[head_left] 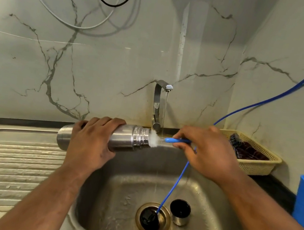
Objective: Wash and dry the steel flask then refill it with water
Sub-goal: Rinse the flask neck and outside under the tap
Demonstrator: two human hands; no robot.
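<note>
The steel flask [123,140] lay on its side in the air above the back-left rim of the sink [134,171], with its threaded mouth pointing right towards the middle of the sink and its base out over the ribbed drainboard [10,162] left of the sink. The left hand [91,141] gripped the flask's body from above, fingers curled over the top of it. The right hand [206,153] was above the back-right part of the sink, just beside the flask's mouth, its fingers closed round the blue handle of a bottle brush [176,140]. The brush's white bristles touched the flask's mouth; how far they reached inside could not be told.

A tap [157,105] rose behind the sink, and a thin stream of water fell from it between the two hands, just right of the flask's mouth. A blue hose [174,184] ran down into the sink's drain [152,219]. A small steel cup [179,214] stood upright on the sink's floor, just right of the drain. A woven basket [258,167] sat behind the sink's right corner.
</note>
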